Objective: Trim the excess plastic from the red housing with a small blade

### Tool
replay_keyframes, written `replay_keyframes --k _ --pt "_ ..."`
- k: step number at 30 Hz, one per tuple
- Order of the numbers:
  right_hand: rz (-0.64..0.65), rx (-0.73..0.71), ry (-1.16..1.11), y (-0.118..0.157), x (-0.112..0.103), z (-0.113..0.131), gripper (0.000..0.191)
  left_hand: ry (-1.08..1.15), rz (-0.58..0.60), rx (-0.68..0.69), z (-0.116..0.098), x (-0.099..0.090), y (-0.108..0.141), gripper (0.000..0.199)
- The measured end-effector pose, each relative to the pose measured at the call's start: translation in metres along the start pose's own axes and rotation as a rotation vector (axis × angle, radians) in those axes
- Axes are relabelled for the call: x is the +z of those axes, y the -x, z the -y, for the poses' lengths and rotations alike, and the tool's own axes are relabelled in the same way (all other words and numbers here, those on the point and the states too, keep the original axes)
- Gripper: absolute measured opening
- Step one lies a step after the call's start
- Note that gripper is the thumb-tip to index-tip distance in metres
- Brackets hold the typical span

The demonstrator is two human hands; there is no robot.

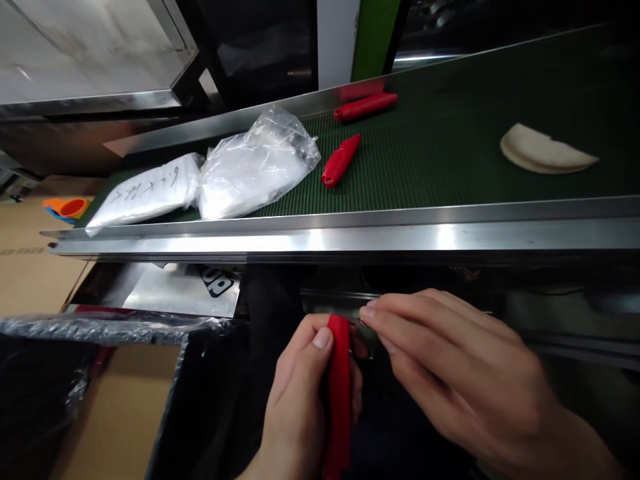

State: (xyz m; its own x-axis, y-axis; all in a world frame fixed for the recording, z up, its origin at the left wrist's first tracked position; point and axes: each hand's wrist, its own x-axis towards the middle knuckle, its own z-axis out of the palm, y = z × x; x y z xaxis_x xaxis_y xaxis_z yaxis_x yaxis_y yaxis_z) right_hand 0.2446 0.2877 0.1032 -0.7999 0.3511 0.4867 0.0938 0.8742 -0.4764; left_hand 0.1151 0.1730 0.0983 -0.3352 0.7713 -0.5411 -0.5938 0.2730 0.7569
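Observation:
My left hand (300,393) is wrapped round a long red piece (339,393), its thumb lying along the upper left side. The piece stands lengthwise, below the near rail of the conveyor. Close to its upper right end is my right hand (450,367), thumb and fingertips pinched together. Something small and thin shows at those fingertips, too small to make out. Two more red parts lie on the green belt, one nearer (341,161) and one farther (366,107).
A metal rail (350,233) edges the green belt (425,153). On the belt are two plastic bags, one clear (255,167), one with writing (145,193), and a cream half-round piece (545,150). A plastic-lined box (120,400) stands at lower left.

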Motion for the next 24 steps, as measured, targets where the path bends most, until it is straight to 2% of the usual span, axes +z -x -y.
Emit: replay_keyframes --k 24 --pt "0.009 -0.02 0.032 0.0029 -0.0015 0.0003 0.035 -0.063 -0.02 -0.06 -0.0039 0.0052 0.0032 0.036"
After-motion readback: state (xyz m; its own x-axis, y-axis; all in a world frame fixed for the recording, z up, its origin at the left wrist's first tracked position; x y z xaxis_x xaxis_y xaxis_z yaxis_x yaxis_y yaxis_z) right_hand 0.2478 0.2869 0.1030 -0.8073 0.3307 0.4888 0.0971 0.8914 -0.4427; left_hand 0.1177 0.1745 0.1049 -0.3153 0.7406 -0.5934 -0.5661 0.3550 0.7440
